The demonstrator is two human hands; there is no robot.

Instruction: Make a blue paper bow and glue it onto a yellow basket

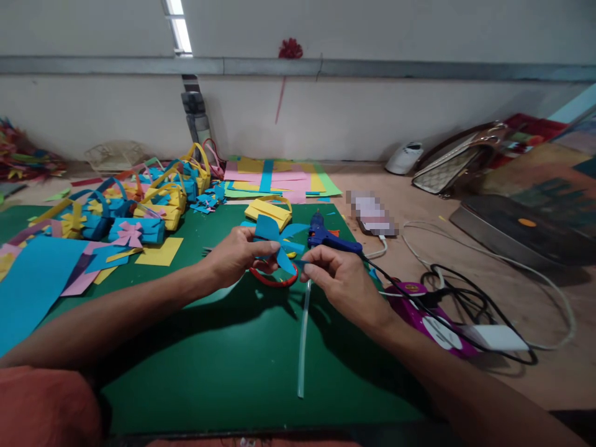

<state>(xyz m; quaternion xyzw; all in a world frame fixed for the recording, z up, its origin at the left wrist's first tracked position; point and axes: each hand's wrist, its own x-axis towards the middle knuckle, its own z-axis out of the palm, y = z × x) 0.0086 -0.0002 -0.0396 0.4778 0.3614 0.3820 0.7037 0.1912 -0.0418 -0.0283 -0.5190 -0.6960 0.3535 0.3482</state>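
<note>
Blue paper flower (267, 227), one, wide-petalled, raised above the green mat (223, 372) at centre, pinched between thumb and fingers of the left hand (244, 251). Small blue paper piece (302, 265), pinched in the fingertips of the right hand (338, 273) just beside the flower; whether joined to it cannot be told. Red-handled scissors (274, 284), partly hidden beneath the flower. Glue stick (303, 347), translucent, lying on the mat below the right hand. Glue gun (319, 233), blue, just beyond the right hand. Yellow paper purse (269, 213), with handle, behind the flower; interior not visible. Paper purses (161, 208), blue and yellow, handled, some bearing paper flowers, grouped at left; contents cannot be told. Clear basket (114, 155), behind these, contents indistinct. On the brown worktop (549, 375) at right: phone (372, 214), cabled; purple box (431, 326) under black cable; handbag (459, 162), contents hidden; behind it, red tray (549, 126) holding green and reddish items, too blurred to identify.
</note>
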